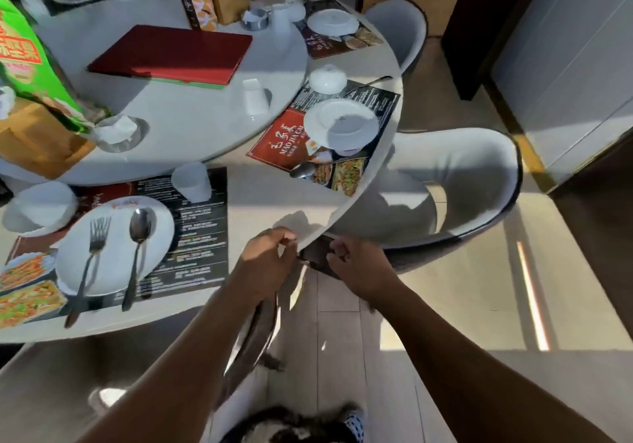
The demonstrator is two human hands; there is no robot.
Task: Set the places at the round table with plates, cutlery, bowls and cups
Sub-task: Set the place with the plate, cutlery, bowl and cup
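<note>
My left hand (270, 254) grips a bundle of cutlery (255, 333) that hangs down below the round table's edge (363, 185). My right hand (356, 267) is just beside it, fingers curled on a dark edge (317, 254) under the rim, which looks like the chair's shell. At the near left, a white plate (109, 271) carries a fork (94, 254) and a spoon (137, 247), with an upturned bowl (44, 206) and cup (191, 182) beside it. The setting on the right has a plate (318, 124), a bowl (327, 79) and a spoon (303, 170).
The turntable (191, 127) holds a red menu folder (171, 53), tissue boxes, ashtrays, a green carton (34, 62) and an upturned cup (255, 96). A grey chair (455, 182) stands tucked at the right setting, another (400, 28) further back. More settings lie at the far side.
</note>
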